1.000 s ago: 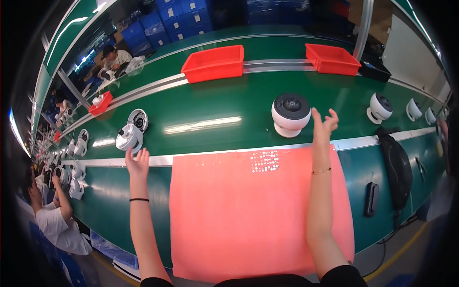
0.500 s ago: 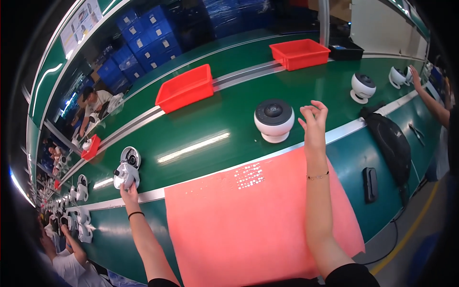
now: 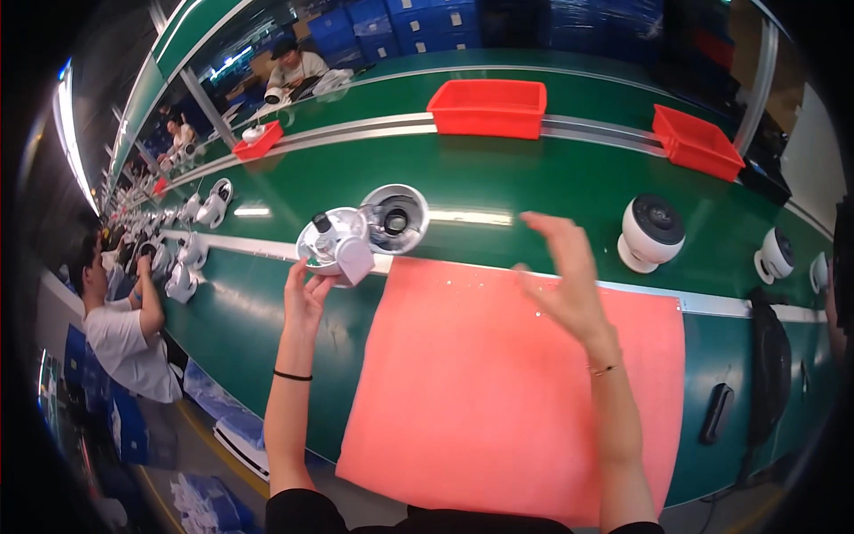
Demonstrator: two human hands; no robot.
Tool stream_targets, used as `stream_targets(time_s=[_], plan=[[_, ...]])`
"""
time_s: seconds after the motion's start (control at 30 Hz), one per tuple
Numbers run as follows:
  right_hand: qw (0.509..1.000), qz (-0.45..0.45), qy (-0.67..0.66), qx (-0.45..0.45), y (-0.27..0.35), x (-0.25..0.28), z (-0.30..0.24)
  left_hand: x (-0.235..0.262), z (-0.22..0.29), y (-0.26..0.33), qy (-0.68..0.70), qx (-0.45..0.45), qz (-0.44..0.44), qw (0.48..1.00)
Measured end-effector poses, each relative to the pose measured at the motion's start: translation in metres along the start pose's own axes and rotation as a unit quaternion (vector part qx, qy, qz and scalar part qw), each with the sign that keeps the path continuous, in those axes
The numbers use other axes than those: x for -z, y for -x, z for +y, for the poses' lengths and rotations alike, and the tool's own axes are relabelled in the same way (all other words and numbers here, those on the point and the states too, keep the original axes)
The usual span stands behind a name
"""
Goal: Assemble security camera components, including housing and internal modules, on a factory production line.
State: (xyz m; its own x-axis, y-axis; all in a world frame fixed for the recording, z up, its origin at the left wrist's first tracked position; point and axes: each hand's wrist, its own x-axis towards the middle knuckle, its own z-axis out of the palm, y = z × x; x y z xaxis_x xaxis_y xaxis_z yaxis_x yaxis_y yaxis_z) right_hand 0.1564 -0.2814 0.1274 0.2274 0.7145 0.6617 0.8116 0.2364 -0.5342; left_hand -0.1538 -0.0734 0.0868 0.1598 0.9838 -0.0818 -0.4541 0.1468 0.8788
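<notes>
My left hand (image 3: 308, 289) grips the white curved base piece (image 3: 334, 242) of an opened camera-like device, at the belt's near edge. Beside that piece, and seemingly joined to it, is a round white shell (image 3: 394, 219) with a dark lens barrel inside. Over the pink mat (image 3: 498, 383), my right hand (image 3: 566, 283) is raised with fingers apart, holding nothing and slightly blurred. To its right, a white ball-shaped device (image 3: 651, 233) with a black face stands on the green belt (image 3: 498, 182), apart from the hand.
Red bins (image 3: 487, 109) sit along the far rail. More white devices (image 3: 776, 255) stand at the right, and others line the belt at the left. A co-worker (image 3: 124, 320) works at the left. A black pouch (image 3: 769, 369) and a small black case (image 3: 717, 413) lie on the right bench.
The view has swung left. My left hand has brought the opened device closer, to the mat's corner. My right hand has moved away from the ball-shaped device, and its fingers have spread.
</notes>
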Motion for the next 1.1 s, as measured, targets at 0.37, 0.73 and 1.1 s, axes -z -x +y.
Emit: stream_targets(time_s=[0.37, 0.73, 1.1], plan=[[0.959, 0.015, 0.066, 0.274, 0.056, -0.021, 0.003, -0.032, 0.007, 0.081, -0.081, 0.083, -0.091, 0.989], [0.960, -0.142, -0.067, 0.231, 0.107, 0.032, -0.032, -0.025, -0.070, 0.045, -0.045, 0.326, -0.326, 0.886], [0.924, -0.274, -0.258, -0.067, 0.151, 0.025, -0.052, 0.001, -0.039, 0.190, -0.341, -0.096, -0.105, 0.929]])
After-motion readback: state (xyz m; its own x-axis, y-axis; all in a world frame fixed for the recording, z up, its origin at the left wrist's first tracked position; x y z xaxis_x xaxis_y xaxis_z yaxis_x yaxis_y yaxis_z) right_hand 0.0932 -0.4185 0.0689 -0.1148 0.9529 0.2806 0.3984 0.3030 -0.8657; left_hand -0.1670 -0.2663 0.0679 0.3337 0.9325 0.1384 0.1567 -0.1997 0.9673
